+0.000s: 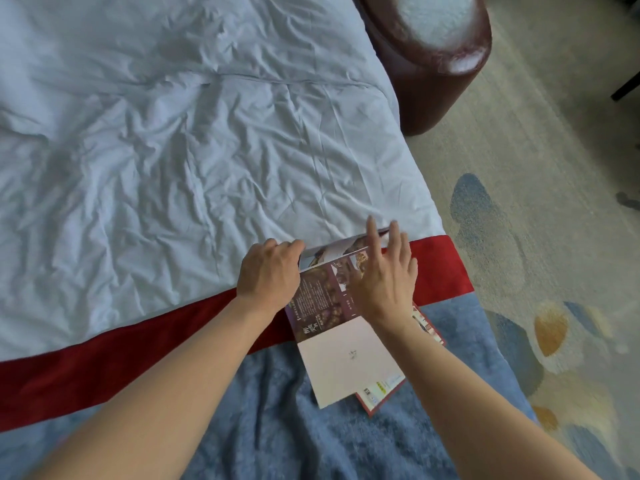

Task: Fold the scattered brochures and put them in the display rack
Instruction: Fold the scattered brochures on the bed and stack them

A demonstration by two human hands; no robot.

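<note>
Two hands of ours work one brochure at the foot of the bed.

Our left hand (268, 271) pinches the far left corner of the brochure (325, 306), lifting its top panel off the red band (104, 355) of the bedcover, while our right hand (384, 282) lies flat and spread on the brochure's right side, gripping nothing. The brochure's near, blank pink panel reaches onto the blue blanket (277, 427). A second brochure (381, 393) lies under it, showing at the right and near edges. Beyond our hands spreads the wrinkled white sheet (173, 133); a dark red stool (433, 81) stands on the carpet (554, 237) beside the bed.
</note>
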